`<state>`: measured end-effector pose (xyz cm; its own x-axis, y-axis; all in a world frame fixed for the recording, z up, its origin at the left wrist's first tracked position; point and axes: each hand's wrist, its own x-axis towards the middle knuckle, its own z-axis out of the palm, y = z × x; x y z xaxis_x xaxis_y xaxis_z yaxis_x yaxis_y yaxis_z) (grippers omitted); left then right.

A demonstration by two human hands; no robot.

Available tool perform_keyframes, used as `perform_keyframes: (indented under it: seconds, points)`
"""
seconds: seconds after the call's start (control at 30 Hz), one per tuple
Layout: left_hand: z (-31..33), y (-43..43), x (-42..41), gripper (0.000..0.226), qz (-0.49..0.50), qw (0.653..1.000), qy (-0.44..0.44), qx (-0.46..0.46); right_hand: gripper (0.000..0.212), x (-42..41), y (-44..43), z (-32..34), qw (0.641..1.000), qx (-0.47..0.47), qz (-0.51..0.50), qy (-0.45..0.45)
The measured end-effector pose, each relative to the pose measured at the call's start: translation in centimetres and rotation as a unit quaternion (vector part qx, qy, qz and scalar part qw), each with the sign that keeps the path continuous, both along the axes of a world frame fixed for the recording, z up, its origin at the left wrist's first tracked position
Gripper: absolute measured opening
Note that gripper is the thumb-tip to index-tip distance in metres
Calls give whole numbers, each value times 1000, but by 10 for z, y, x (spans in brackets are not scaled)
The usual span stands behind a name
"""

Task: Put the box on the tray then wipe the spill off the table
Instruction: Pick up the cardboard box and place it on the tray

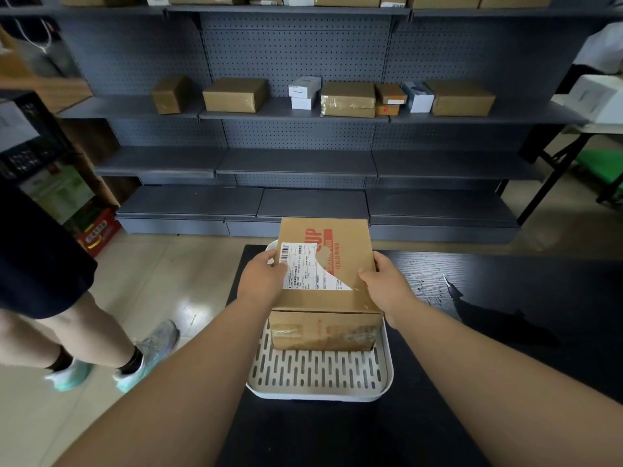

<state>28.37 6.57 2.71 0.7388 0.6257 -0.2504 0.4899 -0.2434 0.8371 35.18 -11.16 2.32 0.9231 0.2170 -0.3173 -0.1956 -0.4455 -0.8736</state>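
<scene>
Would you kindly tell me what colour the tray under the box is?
White tray, slotted base, in the head view.

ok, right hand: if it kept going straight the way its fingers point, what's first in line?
The cardboard box. The right hand already grips its right edge, fingers pointing inward across the top, so there's no free travel; the left hand holds the opposite side.

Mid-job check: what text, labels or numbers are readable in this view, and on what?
"UP": large red letters on top of the brown cardboard box; the rest of the red print, Chinese characters included, is not legible.
White torn shipping label on the box: barcode and print too small.
Red carton on the floor: blurred.
Shelf parcels: unreadable.
</scene>
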Motion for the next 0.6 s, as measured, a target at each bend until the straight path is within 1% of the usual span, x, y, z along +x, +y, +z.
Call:
perform_keyframes:
  seconds: [0.17, 0.33, 0.47, 0.6]
  points:
    - [-1, -3, 0, 41, 13, 1000, 5, 25, 35, 0, -4, -1, 999, -20, 12, -31]
    - [-1, -7, -2, 39, 11, 998, 10, 69, 45, -3, -1, 0, 983, -121, 24, -136]
    - [4, -10, -5, 37, 4, 995, 15, 98, 43, -4, -2, 1, 975, -160, 28, -152]
    - [7, -10, -9, 34, 4, 992, 24, 122, 39, -7, -5, 4, 973, -158, 22, -167]
